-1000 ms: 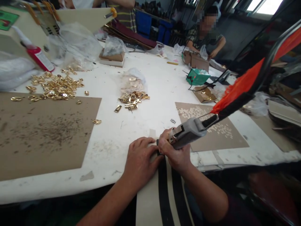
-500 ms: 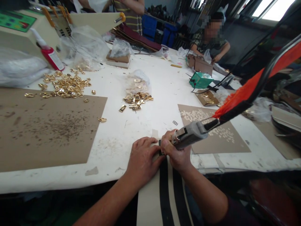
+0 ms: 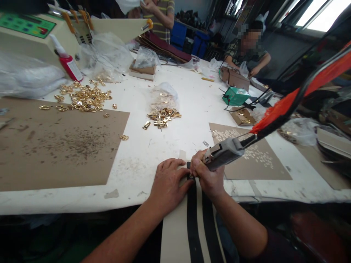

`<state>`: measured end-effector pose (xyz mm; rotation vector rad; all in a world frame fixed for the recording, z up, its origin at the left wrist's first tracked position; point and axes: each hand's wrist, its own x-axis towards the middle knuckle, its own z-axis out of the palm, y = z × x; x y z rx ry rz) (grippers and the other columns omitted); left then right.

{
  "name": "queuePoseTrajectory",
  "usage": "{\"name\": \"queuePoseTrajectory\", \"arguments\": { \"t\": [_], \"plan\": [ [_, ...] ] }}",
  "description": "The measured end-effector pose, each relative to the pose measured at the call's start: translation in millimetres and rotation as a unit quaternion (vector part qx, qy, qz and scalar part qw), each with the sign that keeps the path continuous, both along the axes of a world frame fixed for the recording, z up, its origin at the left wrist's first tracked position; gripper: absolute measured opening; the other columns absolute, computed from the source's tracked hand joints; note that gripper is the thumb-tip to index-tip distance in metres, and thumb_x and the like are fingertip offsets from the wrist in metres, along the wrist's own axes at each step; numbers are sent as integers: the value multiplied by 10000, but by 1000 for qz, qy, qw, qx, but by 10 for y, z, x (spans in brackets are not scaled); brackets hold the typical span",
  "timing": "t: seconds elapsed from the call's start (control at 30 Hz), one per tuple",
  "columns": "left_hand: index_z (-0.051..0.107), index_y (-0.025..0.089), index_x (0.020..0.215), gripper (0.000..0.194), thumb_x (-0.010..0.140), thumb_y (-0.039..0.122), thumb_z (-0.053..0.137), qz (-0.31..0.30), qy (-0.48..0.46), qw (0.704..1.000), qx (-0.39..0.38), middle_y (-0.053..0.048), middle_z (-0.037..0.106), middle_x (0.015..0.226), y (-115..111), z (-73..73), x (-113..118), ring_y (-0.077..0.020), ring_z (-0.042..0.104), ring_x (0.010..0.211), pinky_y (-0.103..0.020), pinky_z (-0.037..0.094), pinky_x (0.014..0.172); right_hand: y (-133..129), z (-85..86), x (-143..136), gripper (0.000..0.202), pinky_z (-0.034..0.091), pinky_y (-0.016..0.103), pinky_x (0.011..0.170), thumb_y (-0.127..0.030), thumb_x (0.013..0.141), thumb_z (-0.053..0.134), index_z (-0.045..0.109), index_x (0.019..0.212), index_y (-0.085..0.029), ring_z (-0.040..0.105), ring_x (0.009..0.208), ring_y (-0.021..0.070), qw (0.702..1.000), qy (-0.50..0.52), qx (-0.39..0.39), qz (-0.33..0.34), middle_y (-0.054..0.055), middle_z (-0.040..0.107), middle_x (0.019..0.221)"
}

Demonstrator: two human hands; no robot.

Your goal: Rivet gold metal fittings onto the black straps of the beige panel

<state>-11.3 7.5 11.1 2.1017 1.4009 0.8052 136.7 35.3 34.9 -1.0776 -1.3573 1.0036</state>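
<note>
My right hand (image 3: 210,175) is closed round a grey power tool (image 3: 225,153), which looks like a power screwdriver. A black hose with orange-red wrapping runs up and right from it. The tool's tip is hidden by my fingers, over the end of a black strap (image 3: 193,215). My left hand (image 3: 171,180) lies at the table edge, thumb and forefinger pressed about that strap end. A second black strap (image 3: 210,219) runs alongside, both on a cream panel (image 3: 174,237) that hangs over the edge towards me.
Gold rectangular fittings (image 3: 163,117) and gold clasps (image 3: 87,96) lie in piles on the white table (image 3: 153,153). Small washer-like pieces (image 3: 255,155) cover a brown board at right. A red bottle (image 3: 70,65) stands back left. Two other people are beyond the table.
The view has shifted slightly, so table things appear a little further right. Both hands stay at the strap end, and the tool's pose is nearly the same.
</note>
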Motion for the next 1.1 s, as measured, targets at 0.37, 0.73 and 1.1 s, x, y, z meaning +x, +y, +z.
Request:
{"name": "queuePoseTrajectory", "arguments": {
  "t": [0.37, 0.73, 1.1],
  "plan": [
    [691, 267, 1206, 385, 844, 323, 810, 29, -8, 998, 63, -64, 631, 1278, -28, -53, 45, -266, 547, 1237, -476, 435, 1069, -118, 335, 222, 244, 424, 252, 495, -365, 903, 734, 572, 840, -194, 505, 490, 102, 982, 185, 35, -32, -43, 530, 595],
    [556, 147, 1384, 602, 888, 461, 691, 162, 101, 981, 31, -147, 643, 1269, -128, 12, -137, -347, 556, 1207, -558, 464, 1047, -390, 217, 871, 474, 457, 239, 557, -477, 814, 801, 641, 1133, -165, 546, 553, 122, 968, 116, -182, -129, -30, 590, 618],
    [551, 255, 1401, 666, 814, 489, 761, 180, -216, 926, -253, -50, 719, 1066, -237, 198, 72, -246, 704, 917, -380, 573, 820, -671, -1, 1411, 600, 514, 464, 918, -597, 897, 611, 583, 1317, -169, 658, 1001, 296, 937, -226, -196, -181, 122, 706, 1098]
  ]
}}
